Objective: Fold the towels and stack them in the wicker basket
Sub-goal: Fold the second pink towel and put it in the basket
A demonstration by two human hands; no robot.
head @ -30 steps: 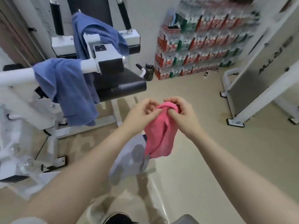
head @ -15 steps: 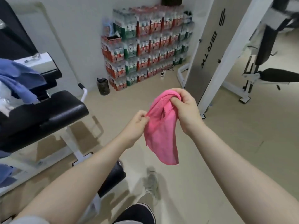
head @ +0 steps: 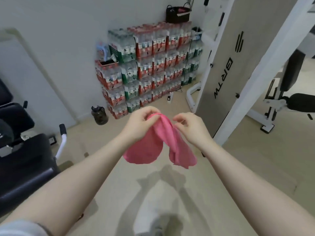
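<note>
both hands, left hand (head: 142, 122) and right hand (head: 189, 127), pinch the pink towel (head: 159, 143) mid-air by its top edge (likely finding corners), 2 lobes hanging; dark basket (head: 177, 15) waits atop the bottle stack.

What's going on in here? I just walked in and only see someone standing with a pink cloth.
A person is holding a pink towel up in the air with both hands. The left hand and the right hand each pinch its top edge, and the rest hangs down in two loose lobes, not yet folded. A dark wicker basket sits across the room on top of stacked packs of bottled water.
</note>
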